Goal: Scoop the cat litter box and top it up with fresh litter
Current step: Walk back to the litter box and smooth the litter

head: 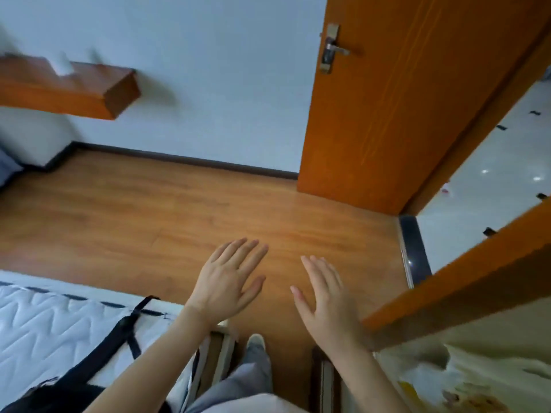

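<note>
Both my hands are held out in front of me, palms down and holding nothing: my left hand (228,278) has its fingers straight and spread a little, and my right hand (325,296) is just beside it, fingers straight and close together, thumb out toward the left one. The two are near each other but not touching. Below them runs the wooden floor (149,210), with my grey trouser leg (238,380) and one light shoe (256,342) under my wrists. To the left of my left forearm lies a white quilted mattress (44,329) with a black strap (131,323) across it (part of a dark bag, I think, though only its edge shows at the bottom). To the right of my right hand an orange-brown wooden edge (465,284) slants across, touching the outer side of that hand in the view, and beyond it is something pale and crumpled (465,374) that is too blurred to name. Ahead of my fingertips stands an open orange door (387,114) with a metal handle (334,49), a pale tiled floor (492,174) past it, and a wall shelf (68,87) away to the far left. I cannot see the litter box, a scoop or litter anywhere here.
</note>
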{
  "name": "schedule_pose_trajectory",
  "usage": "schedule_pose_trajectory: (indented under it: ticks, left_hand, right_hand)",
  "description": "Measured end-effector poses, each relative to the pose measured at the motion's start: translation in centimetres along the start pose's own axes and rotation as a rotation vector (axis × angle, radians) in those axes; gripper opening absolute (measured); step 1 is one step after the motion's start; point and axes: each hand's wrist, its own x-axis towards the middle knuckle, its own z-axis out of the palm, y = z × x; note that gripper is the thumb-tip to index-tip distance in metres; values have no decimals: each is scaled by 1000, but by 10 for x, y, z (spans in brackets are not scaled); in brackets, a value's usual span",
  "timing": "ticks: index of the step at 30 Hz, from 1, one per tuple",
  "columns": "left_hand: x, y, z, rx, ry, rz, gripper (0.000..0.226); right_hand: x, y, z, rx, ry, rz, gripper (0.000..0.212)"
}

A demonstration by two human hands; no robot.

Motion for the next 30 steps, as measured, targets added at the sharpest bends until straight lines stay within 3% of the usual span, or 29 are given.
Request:
schedule_pose_trajectory:
  ticks: [13,25,30]
  left_hand:
    - [63,-202,-27,92,206,-531,50]
    - [144,-344,12,183,264,-909,51]
    - [182,-401,-2,258,366,-1144,51]
  right_hand:
    - [278,-106,82,49,-69,-419,56]
    - [507,-151,178,167,-247,-732,58]
    - [609,-187,205,217,-328,-846,57]
